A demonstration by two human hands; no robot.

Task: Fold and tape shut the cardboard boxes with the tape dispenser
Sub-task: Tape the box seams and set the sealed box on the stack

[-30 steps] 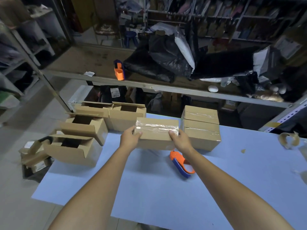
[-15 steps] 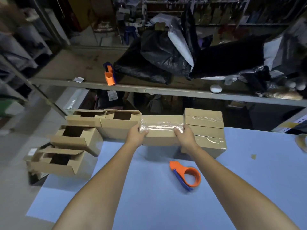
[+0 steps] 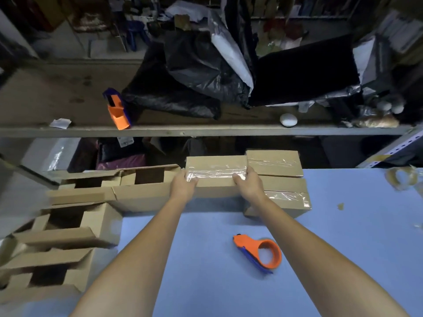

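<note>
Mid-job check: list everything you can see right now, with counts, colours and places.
held box: one, brown, clear tape on top, far table edge, centre
stacked sealed boxes: two, brown, taped, just right of the held box
open boxes: four, brown, untaped, table's left side
tape dispenser: one, orange and blue, lying on the table near the right forearm
second dispenser: one, orange and blue, shelf behind
black bags: several, piled on the shelf
table: one, blue
left hand: grips the held box's left end
right hand: grips its right end
</note>
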